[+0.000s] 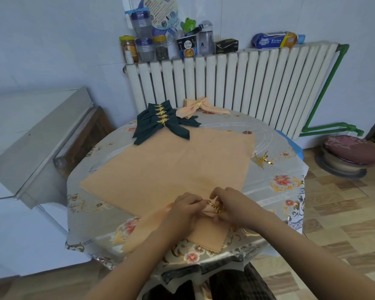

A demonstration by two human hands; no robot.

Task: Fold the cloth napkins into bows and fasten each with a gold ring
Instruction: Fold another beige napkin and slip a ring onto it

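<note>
Both hands work at the near edge of the bench (268,198): the left hand (185,210) pinches the gathered peach napkin (206,231), and the right hand (230,205) grips the gold ring (215,207) on its middle. Finished green bows (158,124) sit far left.

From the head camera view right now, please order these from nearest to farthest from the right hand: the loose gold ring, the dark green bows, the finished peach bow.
1. The loose gold ring, on the table's right side, beyond the right hand.
2. The dark green bows, far left of the table.
3. The finished peach bow, at the far edge near the radiator.
</note>
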